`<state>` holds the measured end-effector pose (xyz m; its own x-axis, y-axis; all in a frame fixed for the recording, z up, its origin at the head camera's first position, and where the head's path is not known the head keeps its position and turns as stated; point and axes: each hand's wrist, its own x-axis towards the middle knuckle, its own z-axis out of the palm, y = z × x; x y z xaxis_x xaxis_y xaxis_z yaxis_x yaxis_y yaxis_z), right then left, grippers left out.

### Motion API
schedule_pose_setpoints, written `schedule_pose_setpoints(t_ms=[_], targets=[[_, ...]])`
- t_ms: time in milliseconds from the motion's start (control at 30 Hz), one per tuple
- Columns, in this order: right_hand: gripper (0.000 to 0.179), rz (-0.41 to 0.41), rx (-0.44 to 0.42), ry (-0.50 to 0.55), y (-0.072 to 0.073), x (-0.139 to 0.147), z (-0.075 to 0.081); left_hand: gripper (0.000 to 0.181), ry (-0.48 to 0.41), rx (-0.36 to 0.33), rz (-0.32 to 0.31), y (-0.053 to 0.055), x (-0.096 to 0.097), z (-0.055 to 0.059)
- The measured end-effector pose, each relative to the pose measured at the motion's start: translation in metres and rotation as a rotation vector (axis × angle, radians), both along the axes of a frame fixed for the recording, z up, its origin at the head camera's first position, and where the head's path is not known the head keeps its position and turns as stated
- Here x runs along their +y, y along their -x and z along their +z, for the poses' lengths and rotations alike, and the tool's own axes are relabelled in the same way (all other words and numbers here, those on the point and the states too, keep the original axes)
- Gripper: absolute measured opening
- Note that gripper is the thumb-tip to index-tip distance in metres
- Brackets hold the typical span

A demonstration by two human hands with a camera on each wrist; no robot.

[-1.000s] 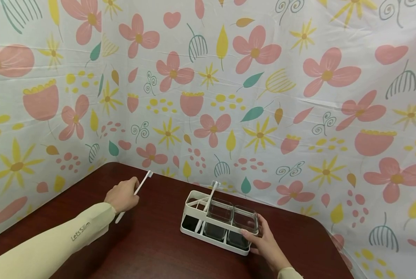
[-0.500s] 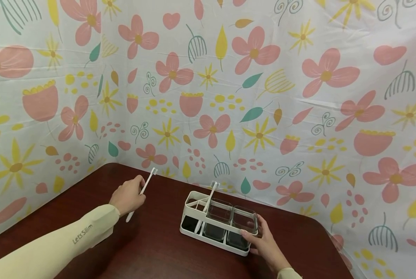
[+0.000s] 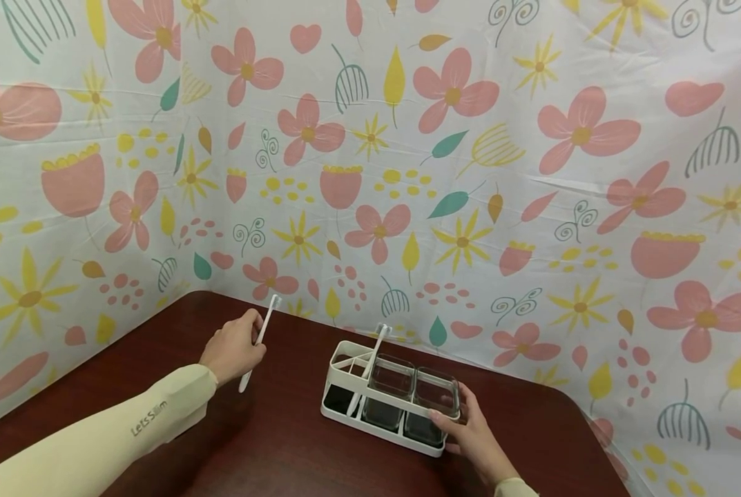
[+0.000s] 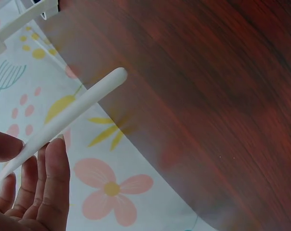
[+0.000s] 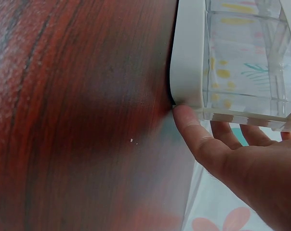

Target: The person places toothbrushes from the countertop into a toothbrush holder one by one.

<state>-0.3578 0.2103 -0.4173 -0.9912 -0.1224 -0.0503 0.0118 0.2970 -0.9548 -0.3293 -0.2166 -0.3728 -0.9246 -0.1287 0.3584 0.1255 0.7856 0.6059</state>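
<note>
In the head view my left hand (image 3: 233, 348) pinches a white toothbrush (image 3: 263, 336) by the middle of its handle, bristle head up, left of the holder. The left wrist view shows the handle's rounded end (image 4: 104, 86) sticking out past the thumb and fingertips. A white toothbrush holder (image 3: 379, 392) stands on the table, and my right hand (image 3: 477, 436) grips its right end, thumb on the front rail. Another white toothbrush (image 3: 376, 348) leans upright in a left slot of the holder. Two clear cups (image 3: 437, 392) fill its middle and right bays.
The dark reddish wooden table (image 3: 283, 449) has rounded far corners. A white curtain (image 3: 370, 152) printed with flowers hangs right behind and to the left of it. In the right wrist view the holder's base (image 5: 188, 53) sits on the tabletop.
My left hand has moved a little to the right with the toothbrush, which now stands more upright. The right hand and the holder have stayed where they were.
</note>
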Motion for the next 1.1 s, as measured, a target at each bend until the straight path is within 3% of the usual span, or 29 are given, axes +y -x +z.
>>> schedule_pose_setpoints(t_ms=[500,733,967,1100], targets=[[0.095,-0.011,-0.002,0.002,-0.001,-0.001,0.001,0.024,-0.014,0.107,0.008,-0.001,0.008,0.004],[0.096,-0.011,-0.006,0.002,-0.001,-0.001,0.000,0.022,-0.041,0.165,-0.026,-0.006,0.021,0.013],[0.096,-0.014,0.003,-0.004,-0.003,-0.001,0.002,0.023,-0.090,0.273,-0.059,-0.008,0.031,0.025],[0.096,-0.014,0.006,-0.006,-0.003,-0.002,0.002,0.023,-0.103,0.294,-0.071,-0.009,0.034,0.028]])
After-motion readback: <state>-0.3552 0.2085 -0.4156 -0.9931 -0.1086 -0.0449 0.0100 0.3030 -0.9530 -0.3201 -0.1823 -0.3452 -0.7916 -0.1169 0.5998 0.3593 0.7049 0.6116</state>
